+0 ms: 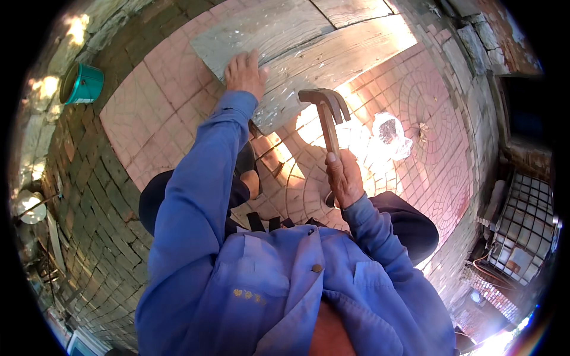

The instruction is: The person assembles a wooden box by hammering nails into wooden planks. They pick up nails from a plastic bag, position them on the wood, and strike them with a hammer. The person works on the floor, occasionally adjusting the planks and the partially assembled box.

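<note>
A claw hammer [328, 127] stands up from my right hand [344, 178], whose fingers are wrapped round the lower part of its wooden handle. Its metal head is uppermost, near the front edge of a low, worn wooden board surface [332, 56]. My left hand [245, 74] rests on the left end of those boards, fingers stretched out and slightly apart. Small pale specks dot the wood around it. Whether anything lies under the left palm is hidden.
A green bucket [89, 83] stands at the far left. Crumpled clear plastic [390, 135] lies on sunlit pink paving [436, 118], right of the hammer. Along the right side are a stone edge [473, 50] and a wire-grid frame [522, 228].
</note>
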Available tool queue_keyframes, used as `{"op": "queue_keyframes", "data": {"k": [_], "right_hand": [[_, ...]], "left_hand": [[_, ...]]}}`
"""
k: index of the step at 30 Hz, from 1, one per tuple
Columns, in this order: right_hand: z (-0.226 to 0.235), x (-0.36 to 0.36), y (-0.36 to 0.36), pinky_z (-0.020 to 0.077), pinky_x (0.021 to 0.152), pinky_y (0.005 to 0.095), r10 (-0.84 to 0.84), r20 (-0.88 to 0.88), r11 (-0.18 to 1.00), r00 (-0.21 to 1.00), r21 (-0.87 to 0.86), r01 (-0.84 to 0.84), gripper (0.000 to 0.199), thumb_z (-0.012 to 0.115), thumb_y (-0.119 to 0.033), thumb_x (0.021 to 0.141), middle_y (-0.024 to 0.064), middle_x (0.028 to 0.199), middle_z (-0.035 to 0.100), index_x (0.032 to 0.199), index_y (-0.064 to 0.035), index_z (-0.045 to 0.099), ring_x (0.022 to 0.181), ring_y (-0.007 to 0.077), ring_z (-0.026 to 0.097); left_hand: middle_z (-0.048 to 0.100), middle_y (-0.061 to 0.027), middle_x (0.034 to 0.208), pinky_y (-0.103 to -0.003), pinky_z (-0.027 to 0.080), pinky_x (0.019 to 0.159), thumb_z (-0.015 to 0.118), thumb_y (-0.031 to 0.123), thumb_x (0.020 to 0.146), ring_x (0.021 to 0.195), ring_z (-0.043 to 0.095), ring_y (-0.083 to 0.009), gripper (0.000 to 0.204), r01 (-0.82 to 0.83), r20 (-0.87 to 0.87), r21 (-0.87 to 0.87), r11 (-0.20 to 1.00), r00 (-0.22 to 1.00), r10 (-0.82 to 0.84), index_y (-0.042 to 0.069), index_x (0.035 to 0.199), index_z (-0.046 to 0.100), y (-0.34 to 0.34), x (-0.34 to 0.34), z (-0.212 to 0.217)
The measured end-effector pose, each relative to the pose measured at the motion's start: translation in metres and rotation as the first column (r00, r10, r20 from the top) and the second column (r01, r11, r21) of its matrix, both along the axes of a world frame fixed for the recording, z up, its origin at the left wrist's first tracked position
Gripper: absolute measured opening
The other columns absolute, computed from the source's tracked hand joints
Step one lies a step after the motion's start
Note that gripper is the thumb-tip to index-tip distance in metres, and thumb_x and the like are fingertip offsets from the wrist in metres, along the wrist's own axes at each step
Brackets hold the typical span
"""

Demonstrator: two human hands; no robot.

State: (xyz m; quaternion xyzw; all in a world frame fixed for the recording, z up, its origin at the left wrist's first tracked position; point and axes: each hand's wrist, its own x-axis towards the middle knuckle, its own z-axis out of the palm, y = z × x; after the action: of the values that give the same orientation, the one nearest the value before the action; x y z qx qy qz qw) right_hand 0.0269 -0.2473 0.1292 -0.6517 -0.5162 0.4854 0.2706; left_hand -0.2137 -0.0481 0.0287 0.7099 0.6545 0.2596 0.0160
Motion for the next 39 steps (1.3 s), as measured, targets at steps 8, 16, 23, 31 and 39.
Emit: {"op": "queue_keyframes", "data": {"k": [8, 16, 23, 31, 39], "right_hand": [[0.063, -0.013, 0.024, 0.0416, 0.062, 0.0356, 0.119, 0.02, 0.978, 0.993, 0.17, -0.121, 0.029, 0.047, -0.027, 0.107, 0.0125, 0.073, 0.053, 0.102, 0.0001, 0.056, 0.065, 0.0229, 0.052], [-0.015, -0.001, 0.019, 0.0416, 0.064, 0.0465, 0.237, 0.191, 0.969, 0.953, 0.025, -0.246, 0.03, 0.049, -0.028, 0.106, 0.0256, 0.077, 0.053, 0.098, 0.0011, 0.052, 0.071, 0.043, 0.053], [0.066, -0.015, 0.041, 0.0411, 0.056, 0.0371, 0.14, 0.061, 0.989, 0.988, 0.037, -0.142, 0.033, 0.047, -0.03, 0.107, 0.0123, 0.067, 0.052, 0.098, -0.0003, 0.056, 0.057, 0.0239, 0.05], [-0.02, -0.004, 0.018, 0.0411, 0.06, 0.0402, 0.284, 0.243, 0.915, 0.928, 0.22, -0.338, 0.036, 0.043, -0.035, 0.107, 0.0159, 0.077, 0.055, 0.1, -0.0008, 0.054, 0.064, 0.0281, 0.052], [0.065, -0.018, 0.05, 0.0397, 0.059, 0.0357, 0.029, 0.03, 1.0, 0.999, -0.003, -0.029, 0.041, 0.046, -0.037, 0.108, 0.0071, 0.069, 0.048, 0.091, -0.0007, 0.054, 0.063, 0.0172, 0.045]], "left_hand": [[0.046, -0.0164, 0.146, -0.049, 0.027, 0.117, 0.056, 0.031, 0.097, 0.138, 0.039, -0.0333, 0.049, -0.026, -0.185, -0.053, 0.998, 0.983, 0.016, 0.003, 0.137, 0.052, -0.008, 0.003, -0.025], [0.049, -0.0165, 0.144, -0.048, 0.029, 0.117, 0.056, 0.03, 0.097, 0.138, 0.04, -0.0326, 0.046, -0.03, -0.191, -0.033, 0.999, 0.981, 0.023, 0.003, 0.134, 0.055, -0.002, 0.006, -0.026], [0.047, -0.0186, 0.146, -0.049, 0.026, 0.118, 0.057, 0.032, 0.097, 0.14, 0.037, -0.0341, 0.051, -0.014, -0.182, -0.039, 0.999, 0.983, 0.007, 0.0, 0.136, 0.052, -0.004, 0.004, -0.03], [0.045, -0.0181, 0.149, -0.049, 0.026, 0.119, 0.055, 0.03, 0.098, 0.142, 0.037, -0.0336, 0.05, -0.023, -0.173, -0.045, 0.999, 0.985, 0.015, 0.0, 0.138, 0.051, -0.004, 0.008, -0.028], [0.044, -0.0183, 0.15, -0.048, 0.026, 0.119, 0.054, 0.03, 0.099, 0.142, 0.036, -0.0335, 0.05, -0.024, -0.149, -0.062, 0.998, 0.989, 0.015, -0.001, 0.138, 0.05, -0.007, 0.008, -0.029]]}}
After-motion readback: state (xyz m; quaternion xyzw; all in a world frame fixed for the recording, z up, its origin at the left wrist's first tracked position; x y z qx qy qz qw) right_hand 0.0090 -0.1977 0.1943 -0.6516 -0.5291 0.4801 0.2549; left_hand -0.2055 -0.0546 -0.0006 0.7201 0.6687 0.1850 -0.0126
